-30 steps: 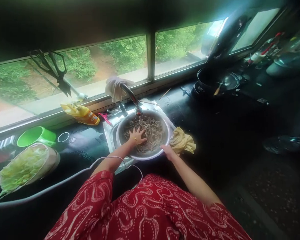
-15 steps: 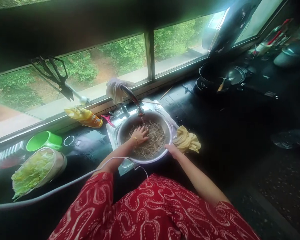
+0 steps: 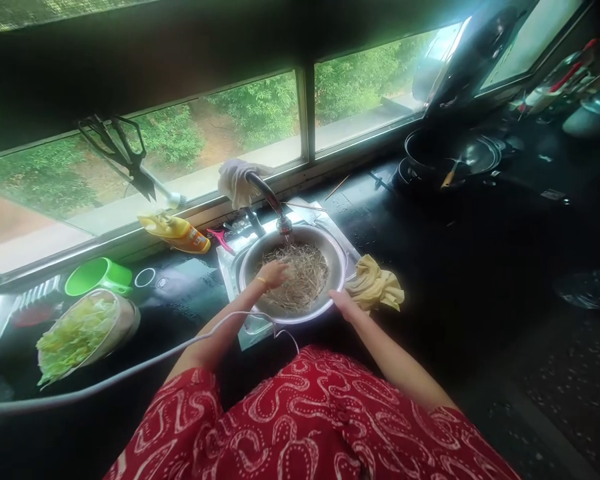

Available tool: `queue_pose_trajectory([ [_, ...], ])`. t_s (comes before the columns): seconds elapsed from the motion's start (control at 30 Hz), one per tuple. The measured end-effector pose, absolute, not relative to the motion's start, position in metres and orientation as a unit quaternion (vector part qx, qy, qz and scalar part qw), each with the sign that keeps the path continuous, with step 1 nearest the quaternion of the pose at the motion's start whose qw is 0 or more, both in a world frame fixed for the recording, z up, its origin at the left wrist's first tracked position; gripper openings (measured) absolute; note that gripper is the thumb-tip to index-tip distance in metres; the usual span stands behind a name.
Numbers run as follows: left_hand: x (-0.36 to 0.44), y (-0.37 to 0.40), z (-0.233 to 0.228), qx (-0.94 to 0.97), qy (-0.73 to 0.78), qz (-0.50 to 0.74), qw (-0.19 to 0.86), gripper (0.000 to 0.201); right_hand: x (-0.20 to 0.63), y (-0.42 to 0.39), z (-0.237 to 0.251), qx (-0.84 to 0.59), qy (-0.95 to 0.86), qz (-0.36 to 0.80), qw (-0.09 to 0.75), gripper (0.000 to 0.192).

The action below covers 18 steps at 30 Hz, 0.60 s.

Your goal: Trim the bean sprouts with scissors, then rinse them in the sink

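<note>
A round metal bowl [image 3: 338,253] sits in the small sink [image 3: 229,257] under a curved tap [image 3: 273,200]. It is full of thin pale sprout-like strands [image 3: 305,277]. My left hand [image 3: 274,273] is down in the bowl, fingers closed around a bunch of the strands. My right hand [image 3: 343,303] grips the bowl's near right rim. A yellow cloth [image 3: 375,287] lies crumpled on the counter just right of the bowl.
Left of the sink stand a bowl of shredded green cabbage [image 3: 77,333], a green cup [image 3: 97,277] and a yellow bottle [image 3: 177,230] on its side. A dark pot [image 3: 430,153] sits at the far right. A white cable [image 3: 130,370] crosses my left arm.
My left hand has moved slightly within the bowl and closed on strands. My right hand stays on the rim. The view has shifted a little to the left.
</note>
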State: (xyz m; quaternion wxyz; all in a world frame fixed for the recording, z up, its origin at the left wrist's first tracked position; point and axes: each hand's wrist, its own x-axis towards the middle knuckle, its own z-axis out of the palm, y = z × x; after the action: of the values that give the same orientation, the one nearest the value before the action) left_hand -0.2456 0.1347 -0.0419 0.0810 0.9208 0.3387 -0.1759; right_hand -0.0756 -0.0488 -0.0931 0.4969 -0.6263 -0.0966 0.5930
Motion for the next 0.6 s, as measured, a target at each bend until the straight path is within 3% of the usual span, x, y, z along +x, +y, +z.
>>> queue_pose_trajectory([
  [0.1, -0.267, 0.125, -0.033, 0.913, 0.396, -0.097, 0.028, 0.037, -0.076, -0.048, -0.091, -0.625, -0.090, 0.597, 0.494, 0.010],
  [0.23, -0.295, 0.101, -0.036, 0.886, 0.454, -0.089, 0.000, 0.034, -0.075, -0.048, -0.093, -0.624, -0.087, 0.602, 0.490, 0.007],
  [0.6, -0.312, 0.044, -0.049, 0.831, 0.550, -0.070, 0.053, 0.036, -0.077, -0.055, -0.095, -0.635, -0.108, 0.608, 0.464, 0.004],
])
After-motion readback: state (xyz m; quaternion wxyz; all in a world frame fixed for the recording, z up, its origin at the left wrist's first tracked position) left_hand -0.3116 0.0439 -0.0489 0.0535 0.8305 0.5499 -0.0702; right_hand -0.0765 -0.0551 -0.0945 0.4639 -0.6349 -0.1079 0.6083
